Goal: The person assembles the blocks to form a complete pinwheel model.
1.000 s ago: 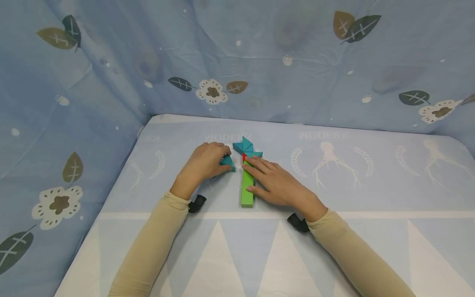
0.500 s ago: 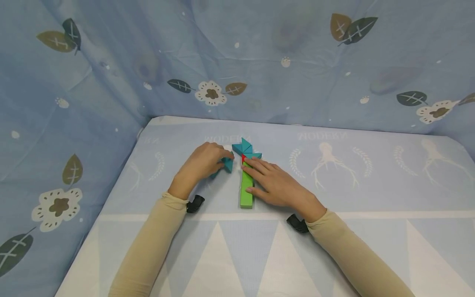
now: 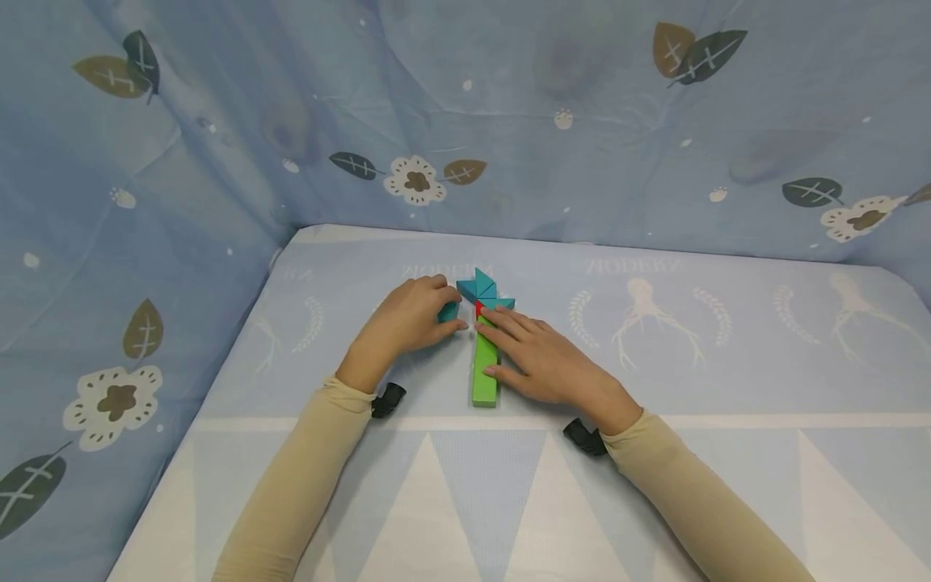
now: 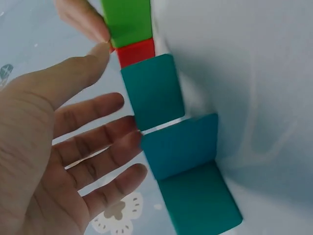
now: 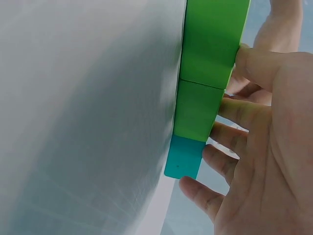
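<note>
In the head view my left hand [image 3: 410, 315] has its thumb and fingertips at opposite ends of a teal triangular block [image 3: 448, 311]. That block [image 4: 152, 92] stands against a red block [image 4: 137, 53] in the left wrist view, and fingertips touch its lower corner. My right hand [image 3: 541, 360] lies with extended fingers along a column of green blocks [image 3: 484, 380]. In the right wrist view its thumb and fingertips touch the green blocks [image 5: 200, 107]. Several teal triangular blocks [image 3: 486, 287] form a cluster at the column's far end; the fingers partly hide the red block.
A patterned cloth covers the table [image 3: 676, 347], with a blue printed curtain [image 3: 509, 81] behind and to the left. Black wrist-worn devices [image 3: 584, 437] sit under both wrists. The cloth's far edge lies beyond the blocks.
The left hand has brought its teal block slightly right, up to the column, and turned it. The right hand has stayed in place on the green blocks.
</note>
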Motion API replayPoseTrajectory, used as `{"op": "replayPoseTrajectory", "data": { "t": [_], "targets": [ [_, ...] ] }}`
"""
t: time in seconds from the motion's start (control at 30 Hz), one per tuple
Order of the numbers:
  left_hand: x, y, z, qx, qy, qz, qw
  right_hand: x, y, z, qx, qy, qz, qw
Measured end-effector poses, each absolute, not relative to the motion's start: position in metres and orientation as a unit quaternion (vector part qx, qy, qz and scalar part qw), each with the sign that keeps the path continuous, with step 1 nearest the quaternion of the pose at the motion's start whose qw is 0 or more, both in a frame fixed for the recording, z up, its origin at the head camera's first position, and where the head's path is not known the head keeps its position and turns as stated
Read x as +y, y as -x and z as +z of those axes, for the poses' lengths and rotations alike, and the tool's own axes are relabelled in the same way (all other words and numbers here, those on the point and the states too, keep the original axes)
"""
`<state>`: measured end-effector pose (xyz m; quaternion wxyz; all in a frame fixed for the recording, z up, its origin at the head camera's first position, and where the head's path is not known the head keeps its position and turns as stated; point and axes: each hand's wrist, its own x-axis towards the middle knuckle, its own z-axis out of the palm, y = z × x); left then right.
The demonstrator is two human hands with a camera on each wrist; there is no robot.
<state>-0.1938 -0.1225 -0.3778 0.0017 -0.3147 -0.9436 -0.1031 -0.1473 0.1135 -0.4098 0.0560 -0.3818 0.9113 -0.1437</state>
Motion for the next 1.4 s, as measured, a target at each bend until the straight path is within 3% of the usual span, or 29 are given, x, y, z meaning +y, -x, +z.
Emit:
{"op": "replayPoseTrajectory", "data": {
  "t": [0.33, 1.13, 1.4],
  "targets": [
    [-0.118, 0.196, -0.381, -0.948, 0.308, -0.081, -0.028, 0.114, 0.148, -0.410, 0.908, 0.386, -0.152, 0.049],
    [-0.120, 0.199, -0.391, -0.944, 0.320, -0.064, 0.054, 0.114, 0.148, -0.411, 0.908, 0.385, -0.155, 0.054],
    [-0.129, 0.196, -0.375, -0.952, 0.303, -0.047, -0.011, 0.113, 0.148, -0.411, 0.909, 0.383, -0.154, 0.058]
  ]
}}
